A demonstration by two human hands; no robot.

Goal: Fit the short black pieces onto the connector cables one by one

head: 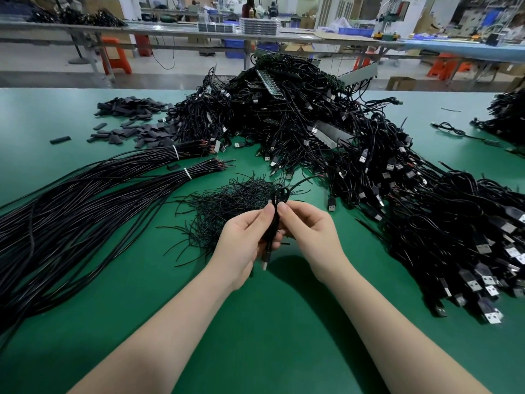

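Hands meet mid-table: left hand (pixel 244 237) & right hand (pixel 309 228) both pinching one folded connector cable (pixel 274 220) w/ fingertips, USB plug hanging below. Short black pieces (pixel 142 132) piled far left on green table (pixel 270 322).

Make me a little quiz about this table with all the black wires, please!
1. True or false: both hands hold the same looped black cable with a metal USB plug.
2. Where do the short flat black sleeve pieces lie? A) far left on the green table B) by the right elbow C) under the hands
3. What fastens the bundles of long black wires?

Key:
1. True: left hand and right hand both pinch it.
2. A
3. White ties.
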